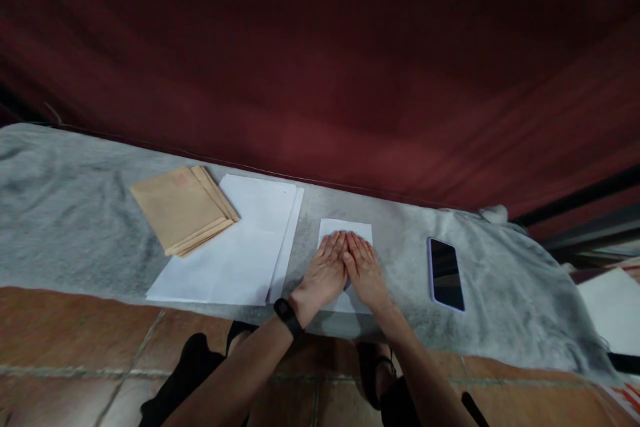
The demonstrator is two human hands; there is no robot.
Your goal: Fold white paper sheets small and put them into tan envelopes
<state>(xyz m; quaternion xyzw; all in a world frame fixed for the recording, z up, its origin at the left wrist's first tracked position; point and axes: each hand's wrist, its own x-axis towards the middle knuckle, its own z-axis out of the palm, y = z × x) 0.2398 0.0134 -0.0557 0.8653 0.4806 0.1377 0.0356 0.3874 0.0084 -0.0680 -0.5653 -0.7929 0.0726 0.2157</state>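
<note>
A folded white sheet of paper (345, 225) lies in front of me on the grey cloth. My left hand (326, 267) presses flat on it, fingers stretched out and pointing away from me. Beside it my right hand (364, 267) also lies flat on the paper, the two hands touching near the fingertips. Both palms are hidden, and they cover the middle of the sheet. To the left is a stack of larger white paper sheets (245, 240). Several brown envelopes (175, 207) rest partly on that stack.
A phone (447, 275) with a light purple case lies to the right on the grey cloth (70, 213). A dark red curtain (320, 67) hangs behind the covered surface. Below is a tiled floor (60, 340). At the far right sits a white sheet (613, 307).
</note>
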